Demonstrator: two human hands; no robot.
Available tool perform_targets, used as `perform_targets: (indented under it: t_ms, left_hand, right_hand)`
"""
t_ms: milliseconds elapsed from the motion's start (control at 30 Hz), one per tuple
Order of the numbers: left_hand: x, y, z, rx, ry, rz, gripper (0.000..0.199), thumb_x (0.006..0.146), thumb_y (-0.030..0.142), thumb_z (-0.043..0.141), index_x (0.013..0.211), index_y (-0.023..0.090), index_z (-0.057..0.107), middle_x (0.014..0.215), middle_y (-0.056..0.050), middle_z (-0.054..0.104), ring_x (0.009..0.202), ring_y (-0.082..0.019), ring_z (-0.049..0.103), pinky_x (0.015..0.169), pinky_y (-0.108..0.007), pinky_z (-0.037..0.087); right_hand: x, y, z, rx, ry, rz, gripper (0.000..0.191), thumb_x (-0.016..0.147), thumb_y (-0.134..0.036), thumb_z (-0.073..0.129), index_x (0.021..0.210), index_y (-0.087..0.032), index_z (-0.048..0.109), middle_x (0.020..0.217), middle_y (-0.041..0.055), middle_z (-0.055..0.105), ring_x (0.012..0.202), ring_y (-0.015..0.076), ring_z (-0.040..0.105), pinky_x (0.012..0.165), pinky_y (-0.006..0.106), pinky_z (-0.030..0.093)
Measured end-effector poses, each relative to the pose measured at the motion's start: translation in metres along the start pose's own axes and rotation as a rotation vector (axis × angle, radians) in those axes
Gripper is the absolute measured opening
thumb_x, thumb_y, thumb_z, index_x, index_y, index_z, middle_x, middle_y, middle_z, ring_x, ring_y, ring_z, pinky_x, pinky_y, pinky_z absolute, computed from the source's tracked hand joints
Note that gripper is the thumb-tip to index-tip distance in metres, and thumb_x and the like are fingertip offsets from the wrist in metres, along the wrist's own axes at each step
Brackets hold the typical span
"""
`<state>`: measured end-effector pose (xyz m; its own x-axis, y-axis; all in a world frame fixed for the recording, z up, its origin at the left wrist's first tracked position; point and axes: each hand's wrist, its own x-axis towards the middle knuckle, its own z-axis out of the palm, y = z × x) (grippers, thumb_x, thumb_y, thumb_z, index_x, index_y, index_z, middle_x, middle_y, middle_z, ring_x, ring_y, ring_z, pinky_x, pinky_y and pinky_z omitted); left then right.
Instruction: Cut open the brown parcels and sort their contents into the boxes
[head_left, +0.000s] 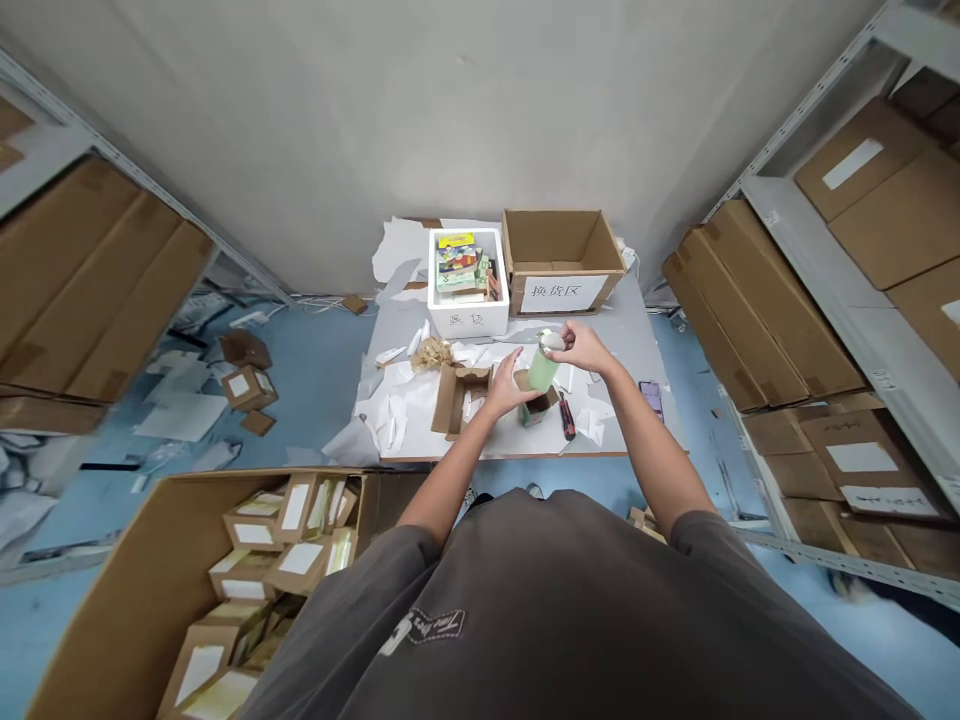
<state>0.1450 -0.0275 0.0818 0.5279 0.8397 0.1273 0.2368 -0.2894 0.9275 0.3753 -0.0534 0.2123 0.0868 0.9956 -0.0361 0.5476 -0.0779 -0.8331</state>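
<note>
A pale green bottle [543, 368] with a light lid is held tilted above the table. My right hand [583, 349] has its fingers closed on the lid. Against the bottle's left side rests my left hand [509, 386], thumb and fingers round its lower part. Just under the bottle stands a small open box [534, 412], partly hidden. An open brown carton [448, 402] lies left of it, behind my left forearm. The red and black cutter [567, 418] is to the right of the small box.
A white foam box [469, 320] of small packages and an open cardboard box [602, 262] stand at the table's back. Crumpled paper [433, 354] lies left, a phone [651, 399] right. A large carton [135, 560] of parcels stands front left.
</note>
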Motion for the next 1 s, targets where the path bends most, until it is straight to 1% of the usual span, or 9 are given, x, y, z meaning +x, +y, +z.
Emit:
perform_targets:
  t_ms: [67, 167, 267, 400, 533, 667, 800, 900, 1000]
  left_hand:
    - [0.010, 0.022, -0.012, -0.053, -0.011, 0.082, 0.105, 0.072, 0.037, 0.093, 0.163, 0.024, 0.043, 0.156, -0.017, 0.059, 0.141, -0.035, 0.059, 0.119, -0.050, 0.048]
    - [0.019, 0.046, -0.026, -0.119, -0.038, 0.103, 0.097, 0.074, 0.036, 0.091, 0.159, 0.024, 0.047, 0.145, -0.015, 0.066, 0.132, -0.033, 0.064, 0.110, -0.046, 0.054]
    - [0.020, 0.058, -0.038, -0.189, -0.057, 0.078, 0.097, 0.075, 0.040, 0.091, 0.159, 0.026, 0.046, 0.144, -0.014, 0.067, 0.131, -0.032, 0.065, 0.106, -0.044, 0.056]
    - [0.018, 0.070, -0.048, -0.283, -0.078, 0.046, 0.098, 0.080, 0.046, 0.091, 0.163, 0.029, 0.043, 0.142, -0.015, 0.068, 0.128, -0.031, 0.068, 0.101, -0.042, 0.059]
    - [0.013, 0.085, -0.047, -0.162, 0.027, 0.075, 0.109, 0.076, 0.048, 0.095, 0.168, 0.032, 0.038, 0.155, -0.015, 0.058, 0.134, -0.033, 0.062, 0.103, -0.043, 0.059]
    - [0.005, 0.101, -0.042, -0.011, 0.129, 0.105, 0.117, 0.072, 0.041, 0.098, 0.171, 0.032, 0.035, 0.157, -0.015, 0.055, 0.125, -0.032, 0.065, 0.102, -0.045, 0.060]
    - [0.003, 0.112, -0.044, -0.062, 0.082, 0.131, 0.110, 0.083, 0.039, 0.090, 0.173, 0.033, 0.028, 0.152, -0.013, 0.059, 0.123, -0.031, 0.068, 0.104, -0.046, 0.060]
    - [0.004, 0.115, -0.049, -0.093, 0.023, 0.160, 0.108, 0.086, 0.043, 0.087, 0.174, 0.035, 0.024, 0.155, -0.014, 0.057, 0.133, -0.033, 0.064, 0.106, -0.046, 0.059]
    - [0.005, 0.114, -0.052, -0.016, 0.058, 0.174, 0.118, 0.081, 0.046, 0.092, 0.175, 0.035, 0.022, 0.163, -0.015, 0.049, 0.139, -0.036, 0.059, 0.110, -0.048, 0.058]
  right_hand:
    - [0.005, -0.010, 0.000, 0.057, 0.072, -0.009, 0.054, 0.064, -0.051, 0.090, 0.086, -0.026, 0.048, 0.072, -0.0056, 0.059, 0.068, 0.0160, 0.054, 0.064, 0.028, 0.045]
    - [0.008, -0.018, 0.003, 0.212, 0.133, -0.005, 0.057, 0.067, -0.059, 0.091, 0.092, -0.025, 0.053, 0.077, -0.0034, 0.063, 0.074, 0.0182, 0.059, 0.068, 0.030, 0.051]
    - [0.002, -0.020, 0.006, 0.456, -0.034, -0.080, 0.067, 0.069, -0.060, 0.093, 0.115, -0.026, 0.059, 0.099, 0.0013, 0.072, 0.091, 0.0223, 0.068, 0.083, 0.036, 0.059]
    - [-0.007, -0.015, 0.014, 0.624, -0.275, -0.140, 0.102, 0.062, -0.049, 0.101, 0.149, -0.032, 0.050, 0.128, 0.0079, 0.073, 0.112, 0.0275, 0.072, 0.100, 0.046, 0.061]
    - [-0.008, -0.011, 0.024, 0.685, -0.212, -0.071, 0.111, 0.063, -0.047, 0.101, 0.157, -0.035, 0.043, 0.140, 0.0101, 0.069, 0.112, 0.0292, 0.074, 0.096, 0.049, 0.064]
    - [-0.008, -0.012, 0.028, 0.668, -0.102, -0.019, 0.115, 0.067, -0.049, 0.099, 0.162, -0.037, 0.036, 0.141, 0.0103, 0.068, 0.113, 0.0309, 0.075, 0.087, 0.049, 0.068]
    - [-0.015, -0.016, 0.023, 0.703, -0.145, -0.066, 0.121, 0.069, -0.051, 0.099, 0.167, -0.039, 0.030, 0.143, 0.0112, 0.067, 0.122, 0.0328, 0.072, 0.091, 0.049, 0.067]
    - [-0.020, -0.019, 0.022, 0.732, -0.195, -0.096, 0.121, 0.071, -0.051, 0.098, 0.169, -0.042, 0.027, 0.143, 0.0103, 0.067, 0.119, 0.0322, 0.073, 0.090, 0.049, 0.068]
    - [-0.021, -0.021, 0.024, 0.683, -0.108, -0.130, 0.120, 0.073, -0.052, 0.096, 0.170, -0.043, 0.027, 0.143, 0.0100, 0.067, 0.118, 0.0325, 0.073, 0.094, 0.052, 0.067]
